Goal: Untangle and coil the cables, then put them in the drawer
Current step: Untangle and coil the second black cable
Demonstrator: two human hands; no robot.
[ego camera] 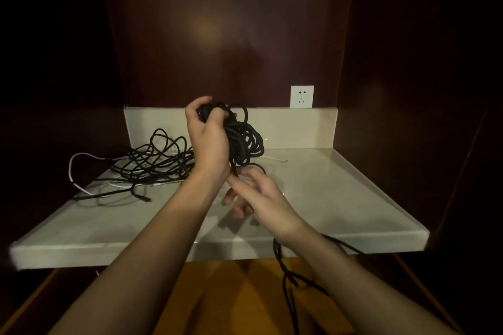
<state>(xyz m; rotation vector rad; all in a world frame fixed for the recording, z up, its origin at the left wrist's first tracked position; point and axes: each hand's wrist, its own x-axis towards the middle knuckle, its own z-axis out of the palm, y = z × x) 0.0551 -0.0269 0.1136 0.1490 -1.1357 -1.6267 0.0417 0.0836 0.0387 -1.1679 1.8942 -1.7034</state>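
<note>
Above the middle of the pale glossy stone countertop [353, 198], the left hand [208, 141] is raised with its fingers curled round the top of a bundle of black cable loops [245, 139], which hangs down beside the palm clear of the surface. Just below it, the right hand [261, 198] has its fingers loosely spread and slightly blurred, with the thumb and forefinger pinching a black strand [233, 170] that drops from the bundle. More black cable [285, 275] trails under the right wrist and down past the front edge. Toward the left edge lies a loose tangle of thin black cables [155, 160] mixed with a white cable [71, 171]. A white wall socket [302, 96] sits above the back rim.
</note>
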